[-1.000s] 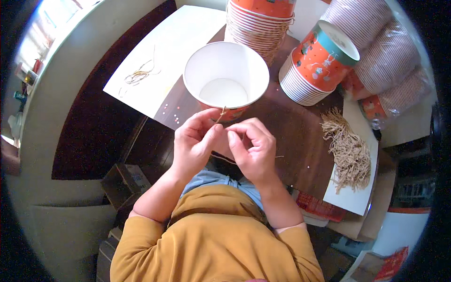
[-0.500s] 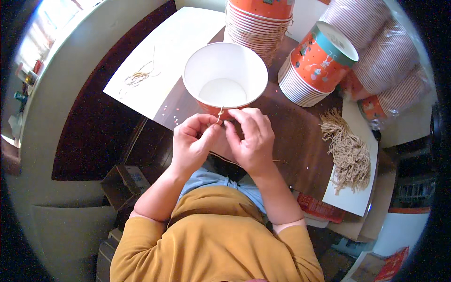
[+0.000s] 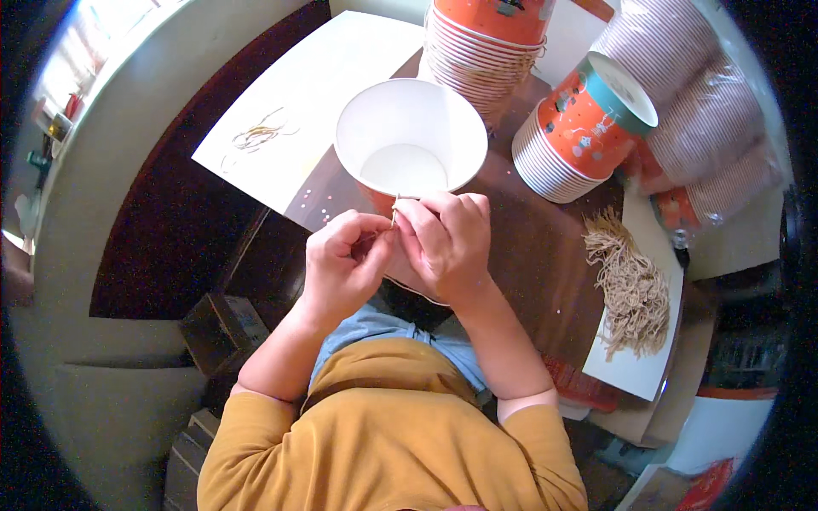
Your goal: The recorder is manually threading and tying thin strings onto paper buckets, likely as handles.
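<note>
A paper bucket [image 3: 411,128], white inside and orange outside, stands upright on the table in front of me with its mouth up. A thin beige cord [image 3: 394,215] is at its near rim. My left hand [image 3: 345,260] pinches the cord between thumb and forefinger just below the rim. Beside it, my right hand [image 3: 450,243] has its thumb and forefinger closed on the same cord near the rim. A slack length of cord [image 3: 417,293] hangs in a curve below both hands. Where exactly the cord passes through the bucket's wall is hidden by my fingers.
Behind the bucket rises a tall stack of orange buckets [image 3: 486,72]. To the right are an upside-down stack [image 3: 584,128] and plastic-wrapped stacks [image 3: 703,106]. A bundle of beige cords [image 3: 632,289] lies on white board at right; loose cords [image 3: 258,134] lie on a white sheet at left.
My right hand has moved slightly left and closed its fingers on the cord near the rim. My left hand has shifted a little down and left. The view has turned slightly.
</note>
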A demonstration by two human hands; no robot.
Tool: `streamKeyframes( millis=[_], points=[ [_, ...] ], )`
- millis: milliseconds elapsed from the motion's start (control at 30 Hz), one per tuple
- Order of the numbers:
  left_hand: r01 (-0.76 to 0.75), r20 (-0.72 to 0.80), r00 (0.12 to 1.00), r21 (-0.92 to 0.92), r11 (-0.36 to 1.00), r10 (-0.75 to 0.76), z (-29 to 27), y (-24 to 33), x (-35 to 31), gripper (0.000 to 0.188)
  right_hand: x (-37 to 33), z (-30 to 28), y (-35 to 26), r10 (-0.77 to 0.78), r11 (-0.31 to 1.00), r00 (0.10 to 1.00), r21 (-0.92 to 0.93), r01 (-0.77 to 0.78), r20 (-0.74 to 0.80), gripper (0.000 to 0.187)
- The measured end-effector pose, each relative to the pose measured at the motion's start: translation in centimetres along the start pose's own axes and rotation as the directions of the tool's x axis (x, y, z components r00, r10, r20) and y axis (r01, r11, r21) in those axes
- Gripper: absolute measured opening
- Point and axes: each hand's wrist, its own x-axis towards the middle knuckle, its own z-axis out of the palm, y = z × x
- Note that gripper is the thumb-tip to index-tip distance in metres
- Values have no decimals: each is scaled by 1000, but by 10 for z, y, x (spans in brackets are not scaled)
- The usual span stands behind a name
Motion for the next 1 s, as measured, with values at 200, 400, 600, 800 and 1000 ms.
streamKeyframes(
  millis=[200,400,600,800,1000],
  points=[
    [-27,4,1000,28,999,27,-8,12,-1,6,-4,5,1,-45,998,991,26,49,-129,30],
    [-142,45,989,106,984,138,-15,27,-3,2,-6,6,-3,-60,995,995,70,66,-86,30],
    [1,146,989,-167,986,24,-31,33,-6,2,-5,10,-5,46,996,992,85,-37,-115,34],
    [301,176,954,-584,754,-245,-43,10,-1,7,-2,4,-2,165,978,985,141,-157,-49,34],
    [263,88,951,-732,628,-296,-43,-1,7,7,2,2,-4,104,990,995,95,-103,-4,33]
  ],
)
